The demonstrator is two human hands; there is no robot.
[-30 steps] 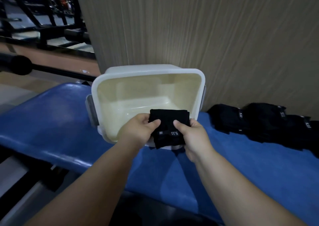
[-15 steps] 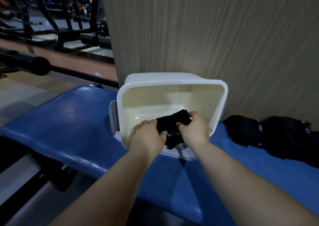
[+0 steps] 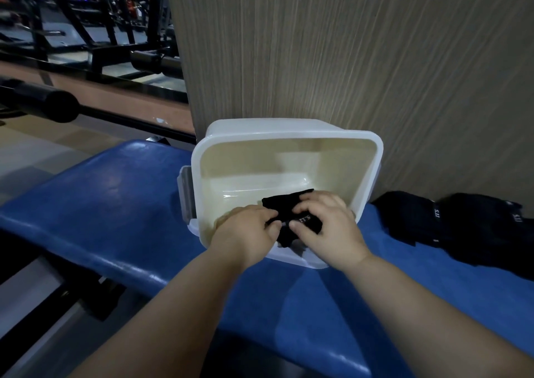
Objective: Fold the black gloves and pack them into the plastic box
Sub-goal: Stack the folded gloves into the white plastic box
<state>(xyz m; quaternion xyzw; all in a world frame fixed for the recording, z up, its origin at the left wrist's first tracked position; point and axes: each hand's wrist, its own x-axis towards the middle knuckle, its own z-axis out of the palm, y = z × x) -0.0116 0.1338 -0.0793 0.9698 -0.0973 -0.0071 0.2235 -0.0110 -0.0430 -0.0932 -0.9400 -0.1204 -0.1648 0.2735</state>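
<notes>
folded glove [image 3: 291, 204] in plastic box [image 3: 289, 135], left hand [image 3: 245, 228] and right hand [image 3: 328, 228] pinching it. risk: fold springs open on release; tilted box slips.

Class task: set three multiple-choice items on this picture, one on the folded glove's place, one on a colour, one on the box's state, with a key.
1. Where is the folded black glove? A. On the floor. B. Inside the plastic box. C. On a shelf.
2. What colour is the bench pad under the box? A. Red. B. Green. C. Blue.
3. How is the box? A. Open. B. Lidded. C. Upside down.
Key: B, the left hand and right hand hold it within the walls; C, the pad shows blue; A, its cream inside is visible.
</notes>
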